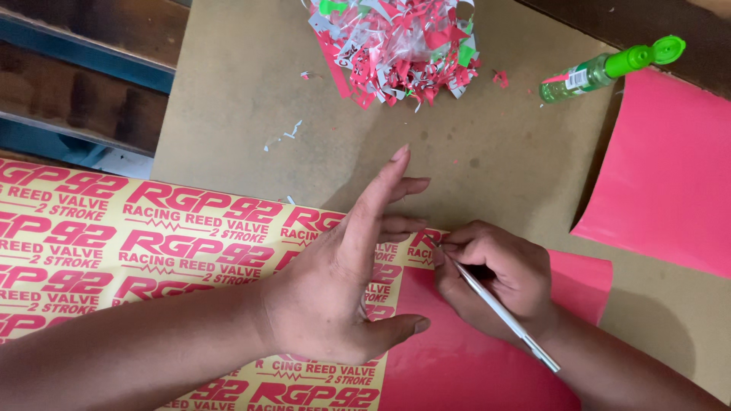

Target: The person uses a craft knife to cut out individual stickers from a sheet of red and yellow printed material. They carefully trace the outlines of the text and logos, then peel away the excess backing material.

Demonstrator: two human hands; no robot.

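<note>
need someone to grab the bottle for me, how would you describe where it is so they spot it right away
Look to the far right corner of the brown board, past the heap of red, white and green sticker scraps. The small clear bottle lies on its side there, just above the loose pink sheet. Its bright green flip cap sets it apart.

One head cam, looking steeply down & close at the board (251, 91); sticker sheet (114, 236) filling lower left of board, scrap pile (396, 46) sitting at its far edge.

A sticker-making workshop; a brown board worktop (244, 91) carries a printed decal sheet (114, 236), vinyl offcuts (396, 46); a glue bottle (601, 72).
</note>
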